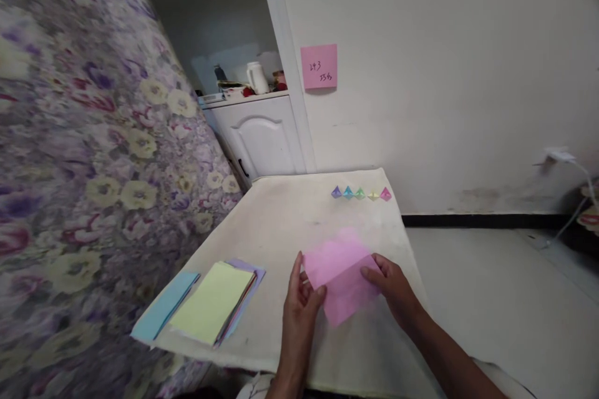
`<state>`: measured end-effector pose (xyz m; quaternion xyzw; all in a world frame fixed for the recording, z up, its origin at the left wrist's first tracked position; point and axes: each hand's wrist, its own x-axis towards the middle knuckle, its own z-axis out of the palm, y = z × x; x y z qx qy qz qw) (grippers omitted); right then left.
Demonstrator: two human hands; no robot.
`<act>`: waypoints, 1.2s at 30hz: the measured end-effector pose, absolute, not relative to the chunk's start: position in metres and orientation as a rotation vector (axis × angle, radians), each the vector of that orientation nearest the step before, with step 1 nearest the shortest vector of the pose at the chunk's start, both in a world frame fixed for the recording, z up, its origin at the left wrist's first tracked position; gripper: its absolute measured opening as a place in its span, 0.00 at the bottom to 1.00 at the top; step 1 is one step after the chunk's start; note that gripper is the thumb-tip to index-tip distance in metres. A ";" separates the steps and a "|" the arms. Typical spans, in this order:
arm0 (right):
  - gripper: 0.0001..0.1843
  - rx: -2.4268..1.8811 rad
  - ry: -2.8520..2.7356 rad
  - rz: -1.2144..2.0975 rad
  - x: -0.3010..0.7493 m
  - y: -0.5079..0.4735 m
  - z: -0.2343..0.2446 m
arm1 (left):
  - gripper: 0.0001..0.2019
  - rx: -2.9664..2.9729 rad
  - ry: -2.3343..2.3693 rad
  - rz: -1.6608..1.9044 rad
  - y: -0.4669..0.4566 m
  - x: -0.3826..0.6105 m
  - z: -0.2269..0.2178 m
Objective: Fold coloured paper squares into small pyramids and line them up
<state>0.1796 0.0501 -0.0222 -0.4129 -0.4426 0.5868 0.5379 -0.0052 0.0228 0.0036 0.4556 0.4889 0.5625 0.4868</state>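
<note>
A pink sheet of paper (344, 277), slightly blurred and with a crease across it, is held up over the near part of the table. My left hand (302, 302) grips its left edge, thumb in front and the other fingers behind. On the opposite side, my right hand (388, 280) pinches the paper between thumb and fingers. Beyond the sheet, several small folded paper pieces stand in a row: purple (336, 192), blue (348, 192), green (360, 193), yellow (373, 196) and pink (385, 194).
A stack of coloured paper topped by yellow (213, 302) lies at the table's left, beside blue paper (166, 305). The pale-covered table (281, 212) meets the wall. A floral curtain (107, 168) hangs close on the left. A pink note (319, 67) is stuck to the wall.
</note>
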 end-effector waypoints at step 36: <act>0.13 -1.023 -1.130 1.550 0.188 0.052 -0.008 | 0.10 1.084 1.286 1.165 0.023 -0.005 -0.003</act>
